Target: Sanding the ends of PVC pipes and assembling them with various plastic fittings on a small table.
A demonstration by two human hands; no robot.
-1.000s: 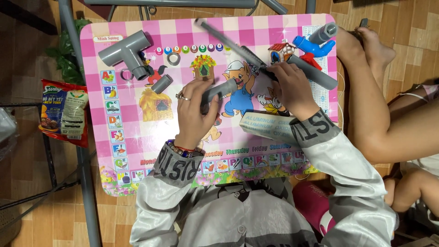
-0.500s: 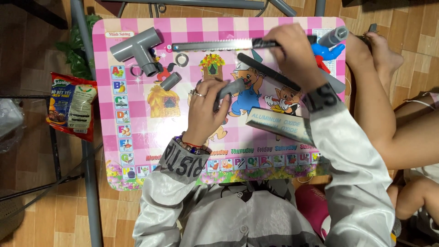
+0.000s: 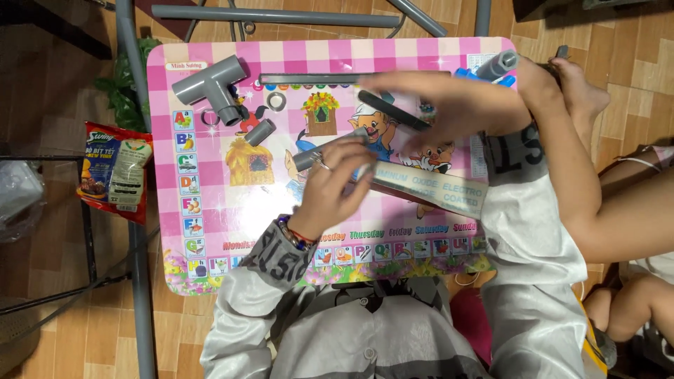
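Gripping a short grey pipe piece [image 3: 324,151], the left hand [image 3: 335,188] has its fingers closed around the lower end, and the pipe points up and to the left over the pink checked table [image 3: 210,210]. That hand wears a ring and a beaded bracelet at the wrist. Just beside its fingertips lies a folded sheet of sandpaper [image 3: 432,188], flat on the table top and slanting down toward the right.

The right hand [image 3: 449,102] is stretched out flat across the upper middle of the table, fingers extended toward the left and blurred; I cannot tell whether it holds anything. A dark, narrow file [image 3: 393,110] lies slantwise just under its fingers. A long grey saw blade [image 3: 316,78] lies along the far edge of the table, running left from the fingertips.

At the upper left of the table sits a grey tee fitting [image 3: 210,84], with a small metal ring [image 3: 276,101] and a short grey sleeve [image 3: 260,131] near it. At the upper right corner a blue plastic part [image 3: 463,73] and a grey pipe end [image 3: 497,64] show past the forearm.

Off the table on the left, a red snack packet [image 3: 116,170] rests on the metal frame. Another person's bare leg and foot [image 3: 569,77] lie along the right edge of the table.
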